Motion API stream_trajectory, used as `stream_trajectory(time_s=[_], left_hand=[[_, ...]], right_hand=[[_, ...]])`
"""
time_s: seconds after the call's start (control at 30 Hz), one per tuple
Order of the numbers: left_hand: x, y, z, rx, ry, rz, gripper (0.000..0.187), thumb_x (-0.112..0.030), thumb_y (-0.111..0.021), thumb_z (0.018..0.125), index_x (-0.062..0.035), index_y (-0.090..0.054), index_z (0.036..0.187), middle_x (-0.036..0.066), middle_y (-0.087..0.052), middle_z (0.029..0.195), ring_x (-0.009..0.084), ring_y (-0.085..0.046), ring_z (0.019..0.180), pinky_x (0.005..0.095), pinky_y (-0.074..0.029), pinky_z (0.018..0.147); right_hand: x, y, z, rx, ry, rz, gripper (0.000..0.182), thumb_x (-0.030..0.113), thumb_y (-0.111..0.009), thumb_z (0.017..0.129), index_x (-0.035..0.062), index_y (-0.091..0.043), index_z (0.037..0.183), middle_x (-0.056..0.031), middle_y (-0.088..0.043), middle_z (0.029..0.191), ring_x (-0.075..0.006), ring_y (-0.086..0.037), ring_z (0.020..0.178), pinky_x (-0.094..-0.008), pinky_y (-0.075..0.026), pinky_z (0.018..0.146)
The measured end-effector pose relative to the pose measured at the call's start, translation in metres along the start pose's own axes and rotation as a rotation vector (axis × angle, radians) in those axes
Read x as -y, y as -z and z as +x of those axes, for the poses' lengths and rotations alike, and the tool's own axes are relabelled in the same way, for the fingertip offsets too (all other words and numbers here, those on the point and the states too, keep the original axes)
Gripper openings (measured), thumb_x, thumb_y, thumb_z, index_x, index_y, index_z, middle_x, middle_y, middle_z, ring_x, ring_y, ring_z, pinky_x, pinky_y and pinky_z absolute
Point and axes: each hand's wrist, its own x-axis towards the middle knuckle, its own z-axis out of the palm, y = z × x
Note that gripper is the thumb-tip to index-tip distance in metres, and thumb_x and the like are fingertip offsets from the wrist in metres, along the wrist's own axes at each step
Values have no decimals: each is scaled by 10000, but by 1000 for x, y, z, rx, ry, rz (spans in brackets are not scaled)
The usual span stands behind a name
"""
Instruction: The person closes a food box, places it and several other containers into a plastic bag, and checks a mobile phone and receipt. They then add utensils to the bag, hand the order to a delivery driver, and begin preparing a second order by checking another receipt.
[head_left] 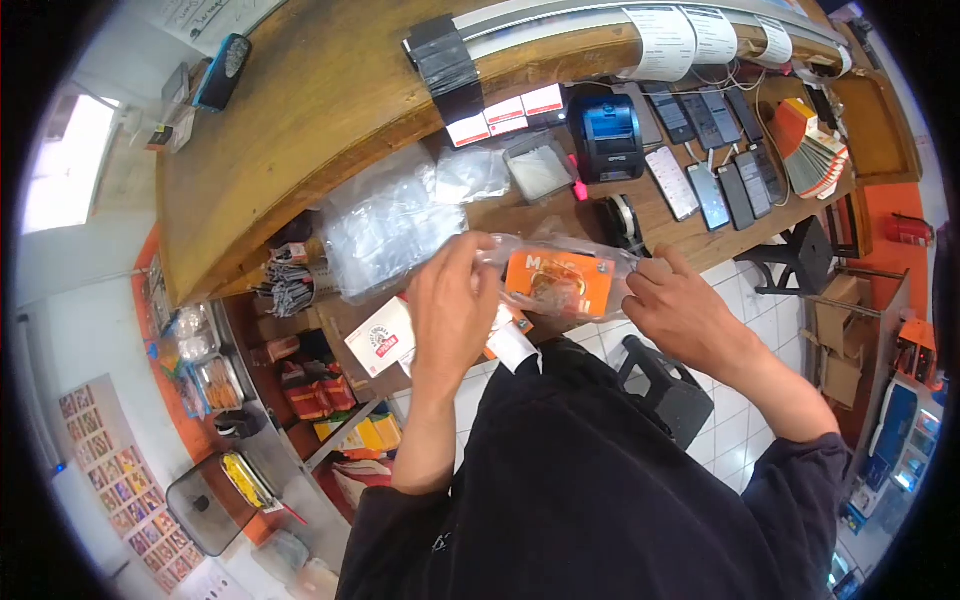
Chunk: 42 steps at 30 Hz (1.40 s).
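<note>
A clear plastic bag (520, 247) is stretched between my two hands above the desk's front edge. Inside or under its film lies an orange packet (560, 284) with pale lettering that begins "MAN". My left hand (452, 305) pinches the bag's left end. At the other end, my right hand (680, 308) has its fingers closed on the plastic. A white card box (382, 340) with a dark and red logo sits just left of my left hand. White paper (512, 345) and more orange packaging show beneath the bag, partly hidden.
Loose clear bags (385, 235) are piled behind my left hand. A black thermal printer (608, 140), a tray (540, 168), a tape roll (624, 222) and several phones (710, 195) stand farther back. A raised wooden shelf (300, 150) borders the desk. A black stool (665, 395) is below.
</note>
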Motion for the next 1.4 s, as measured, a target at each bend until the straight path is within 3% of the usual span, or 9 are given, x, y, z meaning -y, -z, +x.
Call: stream_trajectory(time_s=[0.13, 0.23, 0.33, 0.57, 0.67, 0.8, 1.0, 1.2, 1.4], left_hand=[[16, -11, -18, 365, 146, -707, 314, 33, -606, 900, -20, -558, 1206, 111, -701, 898, 154, -685, 879, 285, -514, 789], [70, 9, -13, 461, 94, -635, 404, -53, -600, 946, -44, -518, 1342, 100, -702, 981, 153, -671, 920, 312, -508, 839], [127, 10, 42, 252, 320, -322, 254, -146, -611, 964, -25, -650, 1184, 175, -669, 1162, 219, -679, 1022, 367, -519, 864], [254, -151, 139, 35, -657, 387, 381, -75, -633, 853, -26, -621, 1231, 209, -686, 1045, 337, -677, 956, 435, -536, 872], [263, -165, 147, 369, -368, 534, 377, -57, -653, 809, -22, -640, 1185, 186, -686, 1070, 326, -664, 1007, 431, -530, 886], [291, -169, 155, 211, -305, 162, 257, -62, -565, 876, -20, -676, 1104, 176, -672, 1029, 321, -629, 1006, 422, -488, 905], [240, -120, 154, -98, -456, 186, 118, -58, -591, 921, -1, -689, 952, 158, -644, 931, 316, -619, 905, 401, -489, 811], [166, -43, 118, -226, -179, -217, 73, -36, -690, 866, -12, -708, 933, 133, -711, 891, 263, -673, 830, 361, -515, 799], [74, 7, 48, 184, -381, -547, 84, 33, -714, 838, -17, -728, 904, 100, -729, 886, 202, -685, 821, 331, -532, 778]], right_hand=[[-2, 7, -6, -69, -144, 365, 80, 92, -641, 828, 35, -670, 876, -119, -587, 1059, -284, -544, 1060, -418, -423, 991], [8, -18, -12, -359, -563, 698, 226, 120, -723, 838, 21, -684, 1038, -167, -594, 1135, -363, -559, 1113, -439, -461, 957], [19, -55, -11, -386, -710, 875, 253, 65, -698, 822, -7, -666, 1062, -194, -629, 1122, -390, -611, 1049, -431, -493, 900], [55, -49, -16, -355, -750, 948, 269, -1, -656, 816, -20, -661, 1084, -175, -673, 1003, -375, -655, 947, -407, -522, 835], [66, -41, -31, -391, -881, 936, 264, 19, -682, 825, -13, -664, 1086, -163, -675, 992, -330, -668, 920, -388, -523, 821], [76, -55, -57, -482, -1031, 954, 269, 15, -700, 822, -16, -668, 1087, -155, -678, 974, -264, -671, 885, -350, -520, 801], [86, -51, -57, -606, -1104, 913, 210, -1, -689, 849, -34, -672, 1056, -135, -686, 948, -216, -669, 843, -314, -517, 768], [73, -24, -6, -817, -967, 953, 191, 20, -699, 855, -16, -686, 1043, -114, -684, 937, -172, -646, 807, -286, -514, 717], [79, -8, 102, -845, -764, 1655, 256, 89, -736, 841, -11, -681, 1070, -88, -688, 923, -149, -645, 805, -295, -524, 729]])
